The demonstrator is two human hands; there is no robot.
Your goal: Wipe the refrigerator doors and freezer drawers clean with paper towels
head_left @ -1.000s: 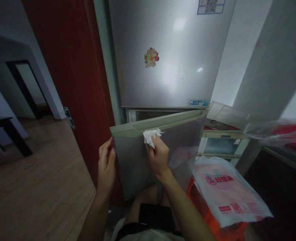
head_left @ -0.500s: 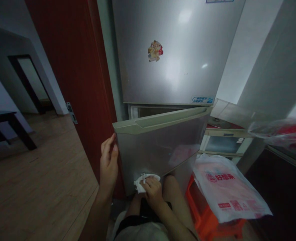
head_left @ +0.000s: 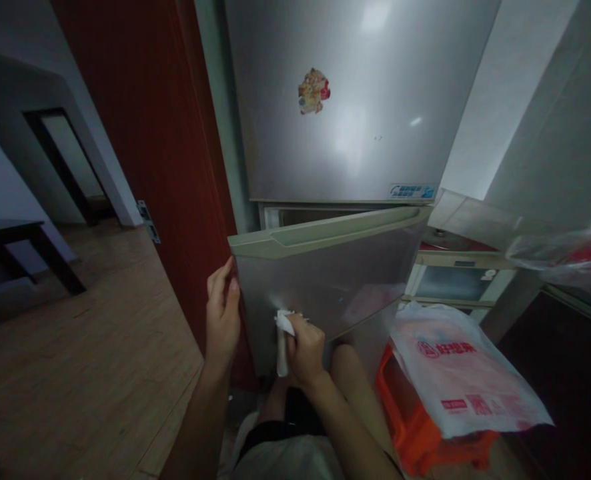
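Note:
A silver fridge has its lower door (head_left: pixel 325 287) swung partly ajar, with a pale green top edge. My left hand (head_left: pixel 223 313) grips the door's left edge, fingers curled behind it and thumb on the near side. Against the front face of that door, my right hand (head_left: pixel 305 347) is closed around a crumpled white cloth (head_left: pixel 282 340), part of which hangs down. The upper fridge door (head_left: pixel 355 133) is closed and carries a colourful sticker (head_left: pixel 314 91).
A white plastic bag with red print (head_left: pixel 465 373) lies on an orange stool (head_left: pixel 415 433) at the right. Left of the fridge stands a red door (head_left: pixel 175 167). A dark table (head_left: pixel 30 233) is far left; a white cabinet (head_left: pixel 455 280) is behind the bag.
My right hand has moved up the lower door with the cloth, which now hangs down instead of lying spread. My left hand keeps its hold. The view has shifted slightly.

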